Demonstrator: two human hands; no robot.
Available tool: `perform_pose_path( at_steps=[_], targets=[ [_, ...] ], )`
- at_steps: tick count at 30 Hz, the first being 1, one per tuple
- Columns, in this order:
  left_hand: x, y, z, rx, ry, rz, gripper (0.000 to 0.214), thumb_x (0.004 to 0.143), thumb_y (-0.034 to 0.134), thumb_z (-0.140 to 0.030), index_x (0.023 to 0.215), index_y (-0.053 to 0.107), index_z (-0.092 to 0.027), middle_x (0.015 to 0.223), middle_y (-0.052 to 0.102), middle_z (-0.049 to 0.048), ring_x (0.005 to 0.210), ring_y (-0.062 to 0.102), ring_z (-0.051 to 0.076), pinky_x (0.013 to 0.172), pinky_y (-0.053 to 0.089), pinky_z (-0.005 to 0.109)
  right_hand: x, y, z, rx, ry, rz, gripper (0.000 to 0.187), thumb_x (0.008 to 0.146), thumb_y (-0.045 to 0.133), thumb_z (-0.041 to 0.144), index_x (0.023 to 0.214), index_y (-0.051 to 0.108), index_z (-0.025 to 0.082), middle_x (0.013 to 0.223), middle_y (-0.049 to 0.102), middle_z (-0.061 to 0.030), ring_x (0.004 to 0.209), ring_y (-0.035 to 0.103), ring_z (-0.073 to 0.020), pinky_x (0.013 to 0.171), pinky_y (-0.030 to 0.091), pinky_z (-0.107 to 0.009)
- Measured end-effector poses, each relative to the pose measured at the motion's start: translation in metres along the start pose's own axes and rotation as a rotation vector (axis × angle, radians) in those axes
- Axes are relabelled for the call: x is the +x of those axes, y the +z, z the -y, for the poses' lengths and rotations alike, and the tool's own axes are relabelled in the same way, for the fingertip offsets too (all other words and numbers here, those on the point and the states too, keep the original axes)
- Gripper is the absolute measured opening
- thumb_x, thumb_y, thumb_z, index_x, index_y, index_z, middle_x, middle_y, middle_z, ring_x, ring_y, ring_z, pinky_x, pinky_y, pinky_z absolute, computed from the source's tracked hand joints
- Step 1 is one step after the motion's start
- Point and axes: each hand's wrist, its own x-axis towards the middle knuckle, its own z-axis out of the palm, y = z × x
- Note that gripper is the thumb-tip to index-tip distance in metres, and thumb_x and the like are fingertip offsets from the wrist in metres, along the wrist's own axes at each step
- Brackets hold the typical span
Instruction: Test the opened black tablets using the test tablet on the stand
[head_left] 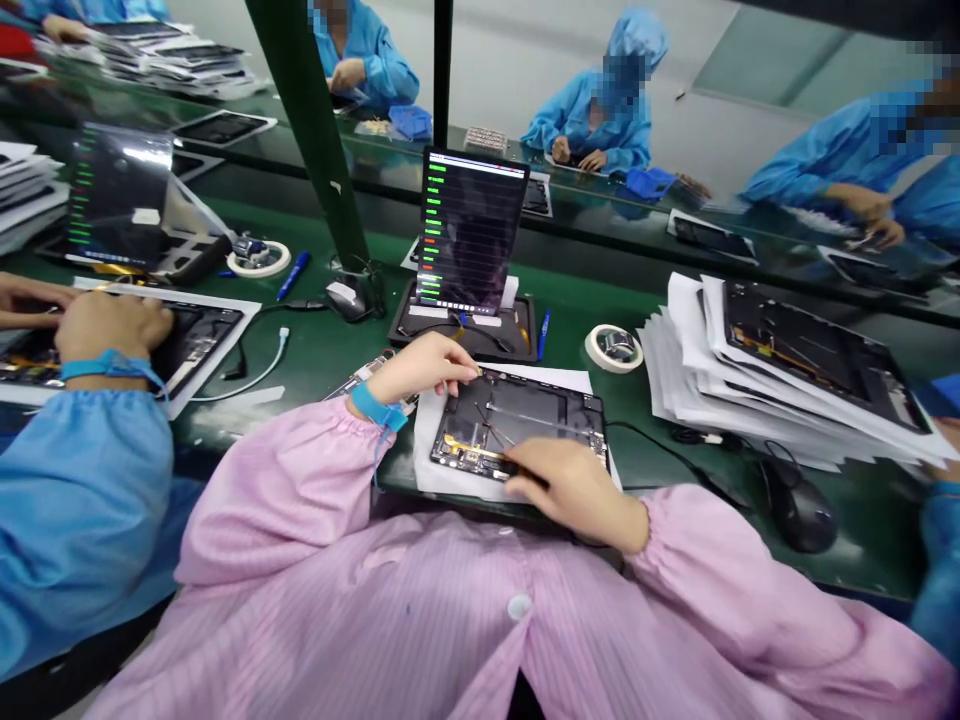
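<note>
An opened tablet (pixel 525 405), its black inside with gold flex strips facing up, rests on white sheets (pixel 431 470) in front of me. At its upper left corner, the fingertips of my left hand (pixel 431 365) are pinched together; whatever they hold is too small to make out. My right hand (pixel 574 485) lies over the tablet's lower edge, thumb and forefinger drawn toward each other. Thin dark lines run by these fingertips, and I cannot tell whether they are a tool or wires. A blue band (pixel 379 408) circles my left wrist.
Behind the tablet stands a lit screen (pixel 472 235) in a black tray (pixel 525 335). On the right are a tape roll (pixel 615 348), stacked tablets and paper (pixel 697 370), and a mouse (pixel 799 505). A co-worker's hands (pixel 112 325) work at left; other people sit beyond the partition.
</note>
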Motion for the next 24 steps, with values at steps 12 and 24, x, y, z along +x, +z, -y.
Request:
perform_pose_path(
  at_steps=[12,24],
  targets=[
    [0.016,0.026,0.019,0.353,0.086,0.120,0.019,0.072,0.056,-0.015,0.079,0.073,-0.012,0.066,0.070,0.0017,0.049,0.059,0.010,0.050,0.044,0.019,0.063,0.030,-0.042,0.315,0.317,-0.078,0.008,0.079,0.066,0.016,0.076,0.060,0.019,0.076,0.060,0.0001,0.077,0.053,-0.0167,0.076,0.039,-0.031],
    [0.014,0.031,0.017,0.499,0.138,0.150,0.024,0.070,0.055,-0.017,0.079,0.076,-0.013,0.075,0.074,0.0029,0.068,0.063,0.015,0.062,0.044,0.021,0.061,0.030,-0.040,0.326,0.341,-0.083,0.005,0.080,0.066,0.018,0.076,0.062,0.020,0.075,0.059,0.0002,0.078,0.052,-0.0169,0.076,0.036,-0.031]
  ],
)
